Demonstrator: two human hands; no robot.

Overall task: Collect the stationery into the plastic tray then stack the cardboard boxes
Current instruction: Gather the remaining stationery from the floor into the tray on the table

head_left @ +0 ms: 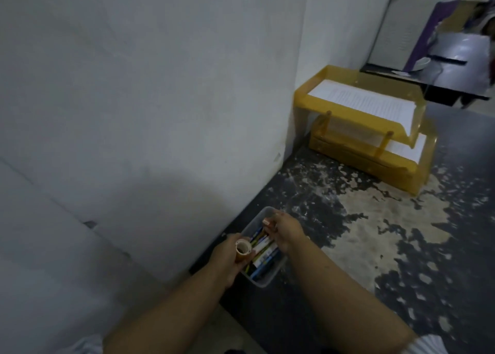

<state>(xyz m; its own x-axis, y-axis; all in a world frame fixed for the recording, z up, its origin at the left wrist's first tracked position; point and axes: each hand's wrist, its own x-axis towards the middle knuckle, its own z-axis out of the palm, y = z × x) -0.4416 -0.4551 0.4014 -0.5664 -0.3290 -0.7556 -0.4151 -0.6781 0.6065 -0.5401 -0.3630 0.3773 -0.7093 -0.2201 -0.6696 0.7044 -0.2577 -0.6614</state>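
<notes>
Gripping a brown roll of tape (243, 249), the left hand (227, 260) hovers beside the clear plastic tray (263, 280) of pens; the right hand (285, 229) pinches a small item above it.

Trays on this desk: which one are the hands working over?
The small clear plastic tray of pens by the wall, under both hands; the stacked yellow paper trays sit untouched farther back, holding printed sheets.

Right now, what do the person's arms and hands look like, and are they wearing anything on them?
Both forearms are bare, with no gloves, watch or rings that I can make out. The left hand and right hand are uncovered. Light, whitish short sleeves show at the bottom edge of the picture.
</notes>
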